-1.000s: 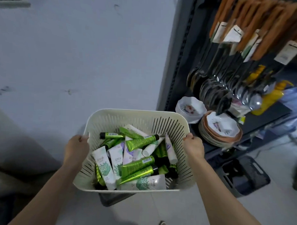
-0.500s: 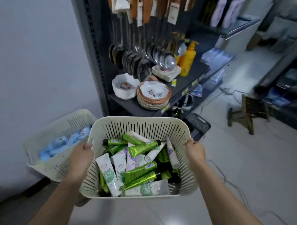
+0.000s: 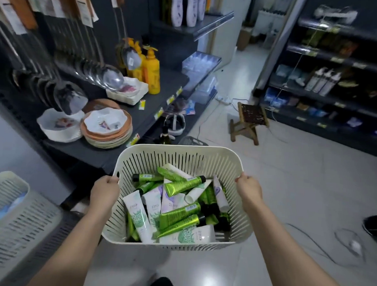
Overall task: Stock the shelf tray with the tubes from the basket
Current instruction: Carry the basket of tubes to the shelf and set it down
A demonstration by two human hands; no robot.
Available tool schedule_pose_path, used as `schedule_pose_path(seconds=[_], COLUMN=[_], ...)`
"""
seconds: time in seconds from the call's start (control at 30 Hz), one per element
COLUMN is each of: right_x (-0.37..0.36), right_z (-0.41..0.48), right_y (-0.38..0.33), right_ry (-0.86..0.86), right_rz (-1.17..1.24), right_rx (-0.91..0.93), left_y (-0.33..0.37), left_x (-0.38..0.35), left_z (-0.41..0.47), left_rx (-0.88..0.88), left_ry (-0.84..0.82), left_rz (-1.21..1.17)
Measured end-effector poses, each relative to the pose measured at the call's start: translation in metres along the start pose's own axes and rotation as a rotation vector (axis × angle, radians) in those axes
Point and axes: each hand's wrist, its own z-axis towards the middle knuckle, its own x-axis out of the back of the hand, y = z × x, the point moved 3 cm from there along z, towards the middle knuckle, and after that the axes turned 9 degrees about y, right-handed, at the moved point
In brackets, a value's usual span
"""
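Observation:
A cream slotted basket [image 3: 182, 156] hangs in front of me above the floor, carried by both hands. My left hand [image 3: 104, 190] grips its left rim and my right hand [image 3: 249, 192] grips its right rim. Inside lie several tubes [image 3: 176, 209], some shiny green with black caps, some white with green or purple print, piled loosely. No shelf tray is recognisable in view.
A dark shelf [image 3: 145, 110] on the left holds stacked plates [image 3: 107, 128], hanging ladles and yellow bottles [image 3: 151, 74]. A second cream basket [image 3: 13, 219] stands at lower left. A wooden stool [image 3: 250, 121], floor cables and another shelving unit [image 3: 336, 88] lie ahead on the right.
My view has swung right from the wall toward the aisle. The basket stays held in both hands, and the stool and right-hand shelves have come into view.

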Motion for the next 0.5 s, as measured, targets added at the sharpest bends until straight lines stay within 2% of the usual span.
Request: schedule_pose_path(seconds=[0.27, 0.5], right_x=[0.027, 0.042], right_z=[0.105, 0.195], right_y=[0.017, 0.005], right_ry=[0.085, 0.147], right_rz=[0.017, 0.043], right_rx=[-0.090, -0.160], left_y=[0.072, 0.140], left_x=[-0.114, -0.203], left_z=[0.012, 0.031], left_rx=[-0.031, -0.077], left_ry=[-0.154, -0.223], left_rz=[0.031, 0.043])
